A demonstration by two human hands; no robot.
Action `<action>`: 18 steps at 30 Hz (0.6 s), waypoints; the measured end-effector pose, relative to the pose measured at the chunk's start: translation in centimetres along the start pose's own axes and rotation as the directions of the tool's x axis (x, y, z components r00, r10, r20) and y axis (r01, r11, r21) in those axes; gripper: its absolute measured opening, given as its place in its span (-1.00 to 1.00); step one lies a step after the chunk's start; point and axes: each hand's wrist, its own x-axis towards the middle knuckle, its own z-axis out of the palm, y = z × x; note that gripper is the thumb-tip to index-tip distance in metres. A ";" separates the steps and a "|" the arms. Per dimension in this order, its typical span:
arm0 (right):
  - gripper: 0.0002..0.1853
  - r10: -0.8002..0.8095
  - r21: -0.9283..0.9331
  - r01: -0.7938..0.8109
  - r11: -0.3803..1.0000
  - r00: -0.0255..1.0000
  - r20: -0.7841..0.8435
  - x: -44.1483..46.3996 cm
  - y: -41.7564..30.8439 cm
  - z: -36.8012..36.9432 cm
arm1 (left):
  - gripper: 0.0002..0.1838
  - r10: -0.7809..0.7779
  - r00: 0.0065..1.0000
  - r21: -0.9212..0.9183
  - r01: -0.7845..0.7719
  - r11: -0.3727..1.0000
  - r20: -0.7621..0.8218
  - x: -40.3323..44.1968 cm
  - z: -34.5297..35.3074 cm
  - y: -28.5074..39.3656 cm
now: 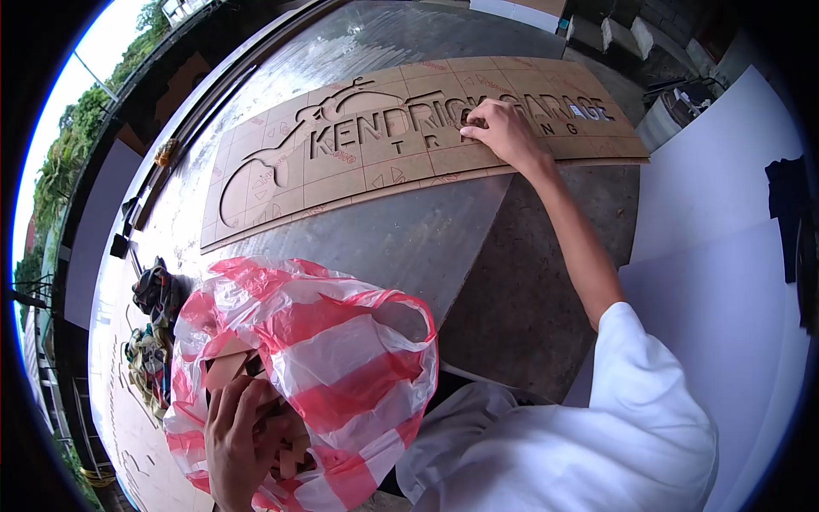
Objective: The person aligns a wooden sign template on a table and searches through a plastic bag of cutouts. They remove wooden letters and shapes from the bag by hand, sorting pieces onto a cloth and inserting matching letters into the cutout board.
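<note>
Brown masking paper with red print covers the stencil sheet (358, 183), which lies on the far part of the grey metal worktop (375, 239). The motorcycle outline (223, 198) and the large lettering (320, 143) reading "KENDRICK GARAGE" already show as dark openings over much of the sheet, with a smaller line beneath. Many brown offcuts (230, 367) are in the red-and-white plastic bag (341, 358) at the near left. A small pale patch (577, 111) shows within the far-right lettering; whether any piece remains seated in the cuts cannot be told.

The right hand (503, 132) is at the middle of the lettering, thumb and forefinger curled near each other; whether anything is pinched between them cannot be seen. It covers parts of both lines. The left hand (235, 435) reaches into the bag's mouth, fingers bent over the offcuts, its grip unclear because the fingertips are hidden.

Bundled cloths (153, 290) lie left of the bag, and a large white panel (717, 188) stands at the right.
</note>
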 end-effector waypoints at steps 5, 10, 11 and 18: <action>-0.71 0.003 0.123 0.003 0.992 0.999 -0.050 1.1 0.3 0.7 | -0.42 -0.031 0.999 -0.058 0.032 0.998 0.008 0.0 0.2 -0.5; -0.79 -0.079 0.096 0.088 0.991 0.992 -0.097 2.2 0.5 2.2 | -0.42 -0.047 0.999 -0.068 0.046 0.997 -0.011 0.1 0.5 -0.8; -0.80 -0.088 0.071 0.097 0.993 0.988 -0.127 2.4 0.6 2.4 | -0.42 -0.060 0.998 -0.073 0.059 0.996 -0.013 0.1 0.6 -0.8; -0.79 -0.106 0.091 0.116 0.989 0.987 -0.117 1.9 0.4 2.3 | -0.46 -0.058 0.996 -0.090 0.053 0.995 -0.064 0.1 1.2 -1.2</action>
